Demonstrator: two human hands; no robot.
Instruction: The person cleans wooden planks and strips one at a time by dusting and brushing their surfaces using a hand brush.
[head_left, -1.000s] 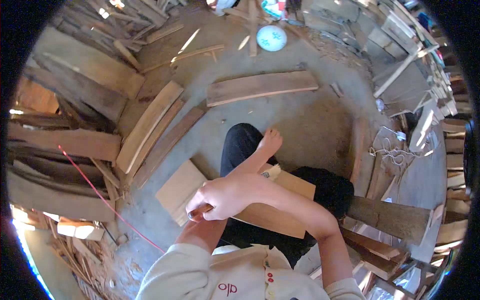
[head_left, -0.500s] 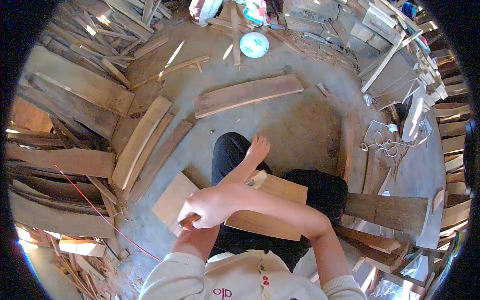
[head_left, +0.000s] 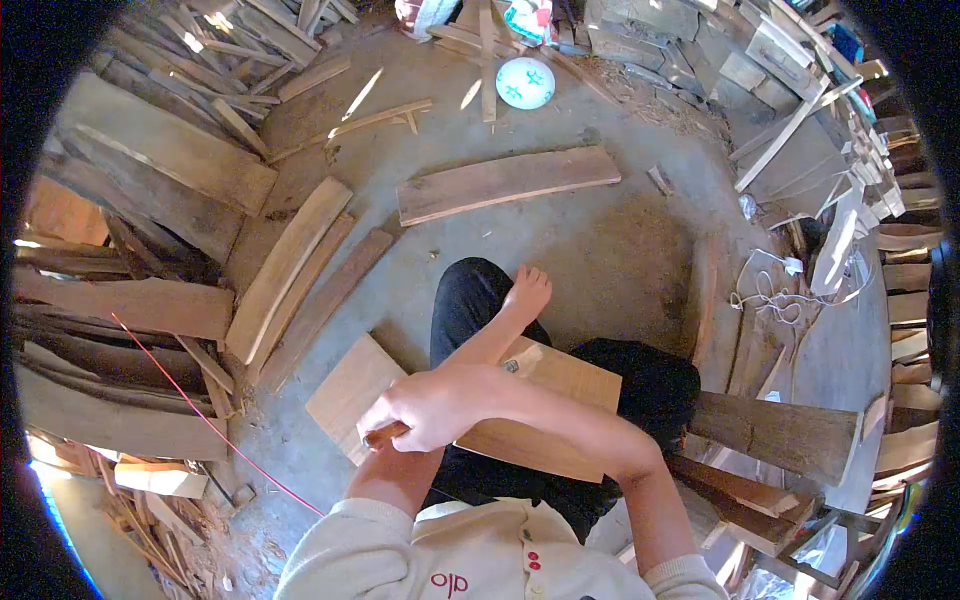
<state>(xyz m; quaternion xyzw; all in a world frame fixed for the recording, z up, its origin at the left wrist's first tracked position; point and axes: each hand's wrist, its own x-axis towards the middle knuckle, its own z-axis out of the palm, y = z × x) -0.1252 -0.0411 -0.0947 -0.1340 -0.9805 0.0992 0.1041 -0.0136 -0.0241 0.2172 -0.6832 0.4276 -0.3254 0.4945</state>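
Observation:
My right hand is closed around the brown wooden handle of a tool; most of the tool is hidden by the hand and forearm. A small metal piece shows past the forearm; whether it belongs to that tool I cannot tell. A smooth wooden board lies across my lap, partly covered by my right forearm. Another flat light-brown board is left of my right hand. My left arm passes beneath the right, and my left hand rests beside my raised knee, fingers extended, nothing visible in it.
Loose planks lie on the floor to the left, and a thick plank lies ahead. Beyond it is a white ball. Stacked wood lines both sides. A white cable lies right; a red cord crosses left.
The view has shifted slightly, so the ball and planks sit further right and higher. A pale piece beside the metal part shows less now. Both hands keep nearly the same pose.

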